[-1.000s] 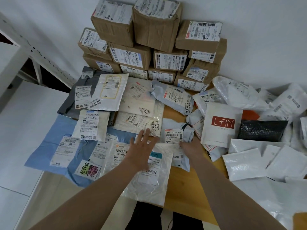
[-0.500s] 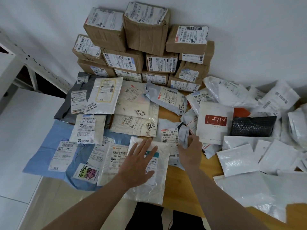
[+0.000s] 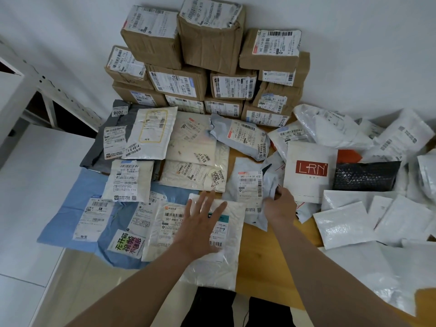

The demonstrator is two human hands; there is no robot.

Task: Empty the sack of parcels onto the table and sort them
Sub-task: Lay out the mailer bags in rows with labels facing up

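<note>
Soft mailer parcels cover a wooden table. My left hand lies flat with fingers spread on a white plastic mailer at the front edge. My right hand pinches the right edge of a grey-white mailer with a barcode label. Just right of it stands a white mailer with a red LRN logo. Labelled mailers lie in flat rows on the left, among them a blue one. Brown cardboard boxes are stacked against the wall.
A loose heap of white mailers and one black bubble mailer fills the right side. A white metal shelf frame stands at the left, over a pale tiled floor. My dark trousers show below the table edge.
My left hand slid back toward me and now rests lower on the white mailer. My right hand moved up and right and took hold of the grey-white mailer's edge.
</note>
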